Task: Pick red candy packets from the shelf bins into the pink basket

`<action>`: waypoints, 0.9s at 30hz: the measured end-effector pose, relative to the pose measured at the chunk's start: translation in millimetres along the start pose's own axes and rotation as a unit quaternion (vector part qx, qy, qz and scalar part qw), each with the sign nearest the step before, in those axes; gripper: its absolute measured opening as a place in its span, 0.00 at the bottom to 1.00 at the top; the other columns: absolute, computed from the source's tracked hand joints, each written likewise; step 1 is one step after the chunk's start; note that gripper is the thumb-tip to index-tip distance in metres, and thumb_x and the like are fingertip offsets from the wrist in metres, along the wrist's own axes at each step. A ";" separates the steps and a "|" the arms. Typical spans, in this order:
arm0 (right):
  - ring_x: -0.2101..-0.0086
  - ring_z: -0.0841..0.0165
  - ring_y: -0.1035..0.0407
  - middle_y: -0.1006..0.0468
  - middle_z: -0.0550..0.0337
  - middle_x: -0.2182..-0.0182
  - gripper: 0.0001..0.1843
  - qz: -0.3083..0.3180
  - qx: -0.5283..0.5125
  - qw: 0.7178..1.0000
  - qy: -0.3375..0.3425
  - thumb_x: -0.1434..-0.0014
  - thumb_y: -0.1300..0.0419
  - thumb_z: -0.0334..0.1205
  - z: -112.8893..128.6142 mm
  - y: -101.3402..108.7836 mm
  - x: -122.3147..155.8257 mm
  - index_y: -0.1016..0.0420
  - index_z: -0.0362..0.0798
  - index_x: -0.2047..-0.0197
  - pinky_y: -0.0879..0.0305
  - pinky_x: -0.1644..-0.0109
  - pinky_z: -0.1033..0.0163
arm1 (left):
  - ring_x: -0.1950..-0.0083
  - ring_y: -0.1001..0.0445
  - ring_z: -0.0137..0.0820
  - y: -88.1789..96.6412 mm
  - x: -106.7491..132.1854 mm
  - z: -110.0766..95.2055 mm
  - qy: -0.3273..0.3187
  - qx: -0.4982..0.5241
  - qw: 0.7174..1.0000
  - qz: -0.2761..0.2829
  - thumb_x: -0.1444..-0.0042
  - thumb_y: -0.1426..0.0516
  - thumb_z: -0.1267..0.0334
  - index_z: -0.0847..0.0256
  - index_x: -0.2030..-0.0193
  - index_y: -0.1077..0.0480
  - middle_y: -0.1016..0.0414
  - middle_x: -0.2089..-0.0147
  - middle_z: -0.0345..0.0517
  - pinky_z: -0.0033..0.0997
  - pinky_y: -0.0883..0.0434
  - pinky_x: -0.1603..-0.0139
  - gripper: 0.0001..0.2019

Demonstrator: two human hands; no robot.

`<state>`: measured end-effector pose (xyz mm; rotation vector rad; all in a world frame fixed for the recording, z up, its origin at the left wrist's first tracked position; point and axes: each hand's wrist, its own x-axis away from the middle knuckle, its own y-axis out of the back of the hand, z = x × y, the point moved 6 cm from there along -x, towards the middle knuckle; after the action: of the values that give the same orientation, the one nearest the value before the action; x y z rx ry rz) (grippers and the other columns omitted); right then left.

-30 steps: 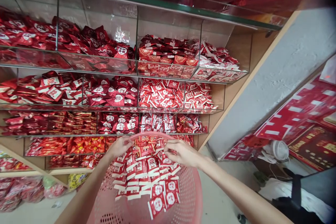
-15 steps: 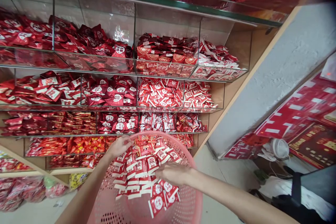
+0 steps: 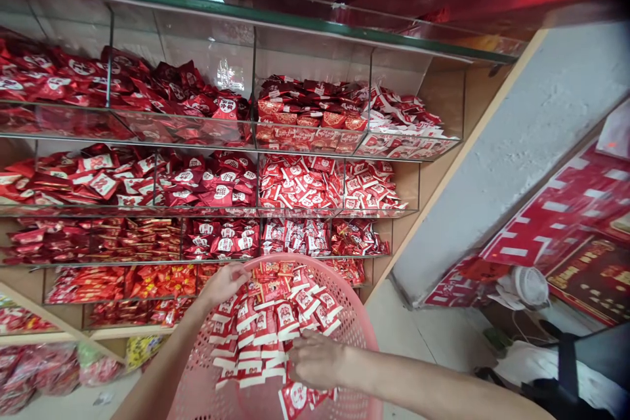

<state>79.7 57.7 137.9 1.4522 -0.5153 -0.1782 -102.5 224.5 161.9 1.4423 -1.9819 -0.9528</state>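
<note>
A pink perforated plastic basket (image 3: 344, 305) is held up in front of me, filled with small red-and-white candy packets (image 3: 266, 325). My left hand (image 3: 222, 283) grips the basket's far left rim, fingers curled over it. My right hand (image 3: 315, 361) reaches in from the right and lies on the packets in the lower middle of the basket, fingers curled into the pile. Whether they hold a packet is hidden.
Behind the basket stands a tiered glass-fronted shelf (image 3: 256, 144) with compartments full of red candy packets. A grey wall (image 3: 516, 144) slants at the right, with red printed boxes (image 3: 566, 223) and a small white fan (image 3: 529, 285) beside it. Bagged sweets (image 3: 59, 361) lie lower left.
My right hand has moved from the basket's far rim down toward me onto the packets in the lower middle. My left hand has kept its grip on the rim.
</note>
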 end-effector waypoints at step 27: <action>0.72 0.71 0.39 0.34 0.63 0.74 0.12 -0.665 -0.254 0.638 -0.294 0.43 0.45 0.45 -199.2 190.7 89.3 0.32 0.46 0.72 0.42 0.65 0.66 | 0.57 0.27 0.36 0.4 0.5 0.9 0.004 0.011 1.000 0.004 0.49 0.50 0.46 0.57 0.70 0.27 0.23 0.59 0.43 0.30 0.35 0.51 0.19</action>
<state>209.1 223.6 337.3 0.8900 0.2368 -1.8810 -103.6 224.3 161.7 1.4457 -1.9962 -0.9224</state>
